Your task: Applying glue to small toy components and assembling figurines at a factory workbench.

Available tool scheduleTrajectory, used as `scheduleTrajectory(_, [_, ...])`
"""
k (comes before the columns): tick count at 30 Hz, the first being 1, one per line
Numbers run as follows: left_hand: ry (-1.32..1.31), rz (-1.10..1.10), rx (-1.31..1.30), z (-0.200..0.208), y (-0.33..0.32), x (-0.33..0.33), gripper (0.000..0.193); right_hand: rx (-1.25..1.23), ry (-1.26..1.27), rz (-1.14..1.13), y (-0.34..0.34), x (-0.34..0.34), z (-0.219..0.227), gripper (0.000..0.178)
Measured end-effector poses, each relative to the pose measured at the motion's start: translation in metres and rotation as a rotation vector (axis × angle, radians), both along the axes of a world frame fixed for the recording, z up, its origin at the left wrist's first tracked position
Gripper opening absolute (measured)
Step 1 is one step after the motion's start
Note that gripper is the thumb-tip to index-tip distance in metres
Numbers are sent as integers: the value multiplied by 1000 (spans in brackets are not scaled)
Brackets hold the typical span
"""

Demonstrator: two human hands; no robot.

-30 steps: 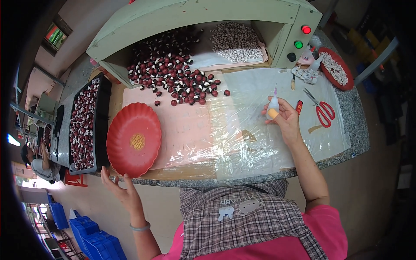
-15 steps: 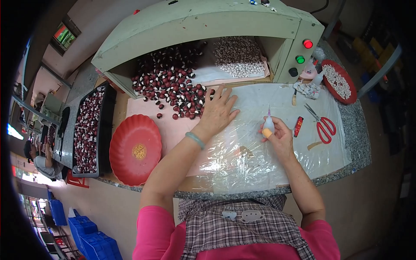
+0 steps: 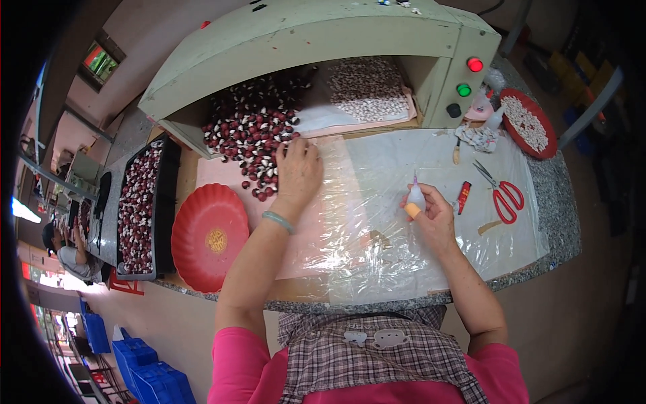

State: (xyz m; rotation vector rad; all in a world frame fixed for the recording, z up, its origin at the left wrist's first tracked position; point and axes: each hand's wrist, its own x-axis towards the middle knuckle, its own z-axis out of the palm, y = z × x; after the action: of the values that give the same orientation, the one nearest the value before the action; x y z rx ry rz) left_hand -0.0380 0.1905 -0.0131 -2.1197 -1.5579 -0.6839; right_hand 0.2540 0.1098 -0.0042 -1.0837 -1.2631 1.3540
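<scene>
My left hand (image 3: 300, 176), a green bangle on its wrist, rests against the right side of a pile of small round dark red, white and black pieces (image 3: 252, 135). Its fingers are bent and slightly apart, touching the pile's edge; no held piece shows. The pile spreads from inside a pale green box-shaped machine (image 3: 336, 44) onto the pink sheet in front. Over the clear plastic sheet (image 3: 363, 269), my right hand (image 3: 434, 214) grips a small squeeze bottle (image 3: 416, 196) with its thin needle tip pointing up. An orange cover sits on the thumb.
A red scalloped dish (image 3: 202, 262) stands left, beside a black crate (image 3: 161, 222) of similar pieces. Small white pieces (image 3: 370, 108) lie inside the machine. Rightward are red-handled scissors (image 3: 506, 202), a red cutter (image 3: 464, 197) and a red bowl (image 3: 550, 145) of white pieces. Another person (image 3: 75, 252) sits far left.
My left hand has moved left, its spread fingers now bent, and the right edge of the pile has shifted left with it. The right hand still holds the bottle in nearly the same place.
</scene>
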Motion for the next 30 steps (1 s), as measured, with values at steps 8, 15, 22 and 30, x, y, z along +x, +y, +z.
scheduleTrajectory(8, [40, 58, -72, 0, -13, -17, 19, 100, -25, -144, 5, 10, -15, 34])
scheduleTrajectory(15, [103, 126, -136, 6, -23, -31, 19, 238, -40, -275, 25, 21, -20, 35])
scheduleTrajectory(22, [124, 146, -231, 8, -26, -28, 25, 250, -219, -387, 48, 34, -15, 35])
scheduleTrajectory(30, [-105, 31, -211, 28, -31, -40, 28, 288, -466, -364, 115, 45, -46, 36])
